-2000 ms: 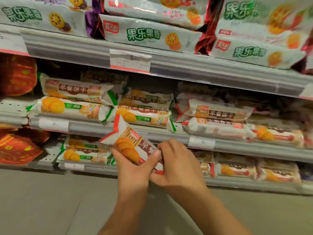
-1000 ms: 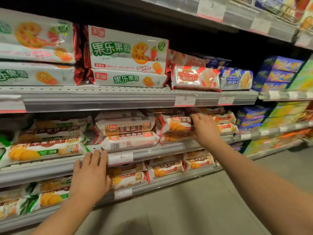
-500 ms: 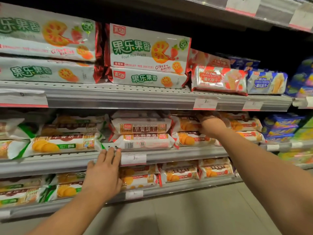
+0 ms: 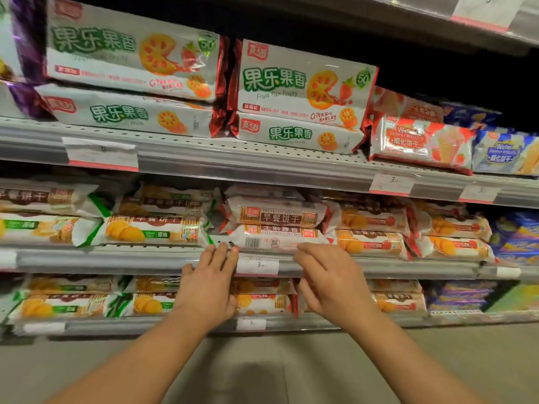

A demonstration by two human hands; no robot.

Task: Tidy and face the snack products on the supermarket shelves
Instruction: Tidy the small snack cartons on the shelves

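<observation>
Both hands at the front edge of the middle shelf, under an upside-down biscuit pack.

The left hand lies with straight, lightly spread fingers on the grey metal shelf rail, the tips reaching the perforated shelf lip just beside the left end of the white, red-ended breakfast biscuit pack, which lies with its print inverted and its barcode facing out. The right hand has loosely bent fingers together at that pack's lower front edge; whether they touch it I cannot tell. A second white, red-ended pack sits on top, print upright. A white price label hangs on the rail between the hands. Green-ended biscuit packs lie to the left, orange-printed ones to the right.
</observation>
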